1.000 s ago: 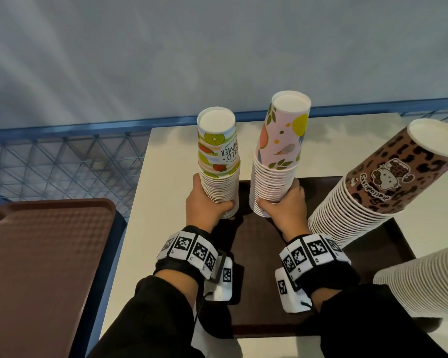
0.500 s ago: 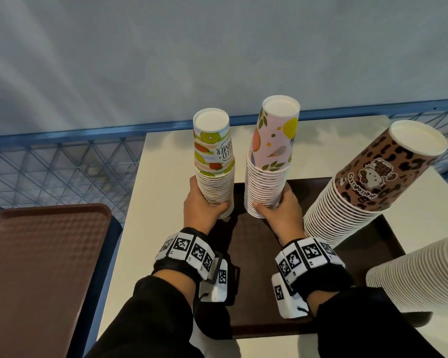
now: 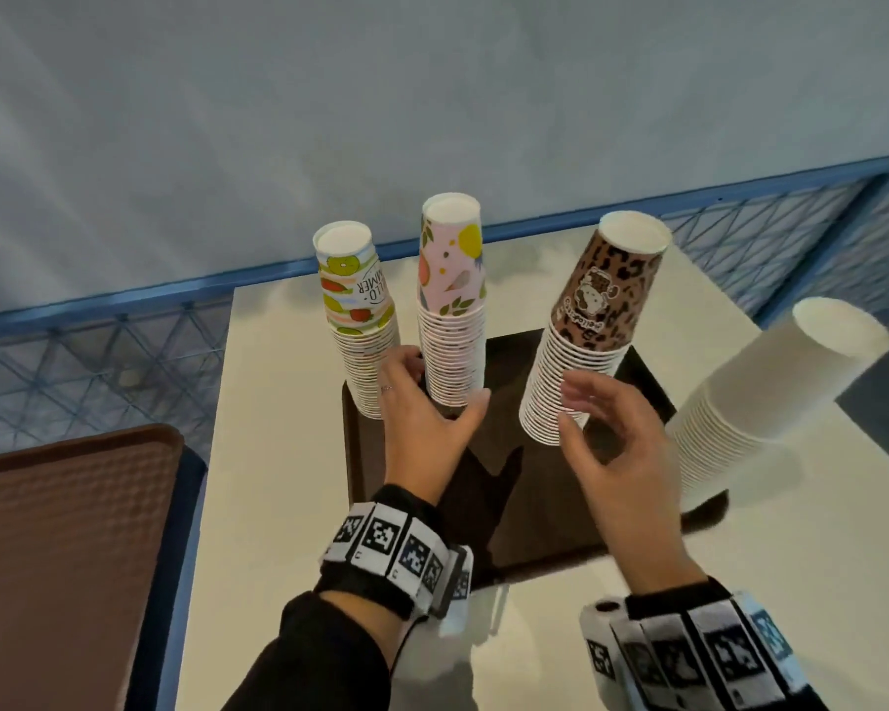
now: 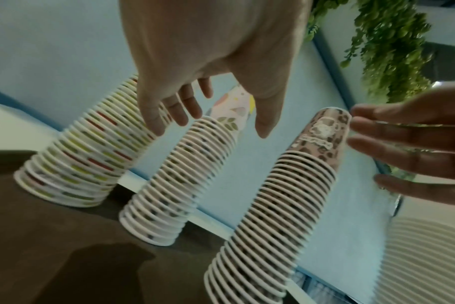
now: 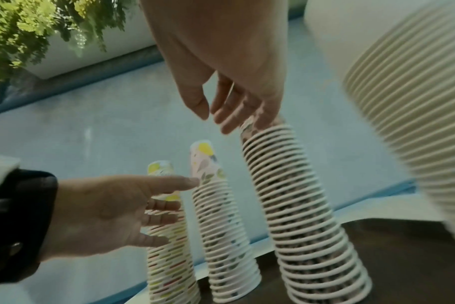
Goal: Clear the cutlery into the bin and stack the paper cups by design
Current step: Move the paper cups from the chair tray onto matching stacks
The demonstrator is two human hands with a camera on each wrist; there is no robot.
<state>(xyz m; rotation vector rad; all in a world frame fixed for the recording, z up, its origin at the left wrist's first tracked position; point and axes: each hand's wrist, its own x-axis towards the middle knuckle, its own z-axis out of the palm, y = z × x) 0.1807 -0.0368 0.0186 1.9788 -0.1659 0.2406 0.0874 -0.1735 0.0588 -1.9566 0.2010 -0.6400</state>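
Note:
Four upside-down stacks of paper cups stand in a row: a fruit-print "summer" stack (image 3: 361, 320), a pink fruit stack (image 3: 451, 310), a leopard-print stack (image 3: 586, 341) and a plain white stack (image 3: 771, 397). The first three stand on a dark brown tray (image 3: 504, 495); the white one leans at the tray's right edge. My left hand (image 3: 422, 402) hovers open in front of the gap between the fruit-print and pink stacks, fingers spread, gripping nothing (image 4: 195, 115). My right hand (image 3: 601, 433) is open with loosely bent fingers just in front of the leopard stack (image 5: 294, 205). No cutlery is visible.
The tray lies on a white table (image 3: 273, 454) whose far edge meets a blue rail and mesh fence (image 3: 98, 361). A second, reddish-brown tray (image 3: 57, 546) sits lower at the left. Green foliage (image 4: 392, 41) hangs overhead.
Both hands let go of the fruit-print and pink stacks and drew back. The right hand moved right toward the leopard stack. The head view pulled back, showing more of the white stack.

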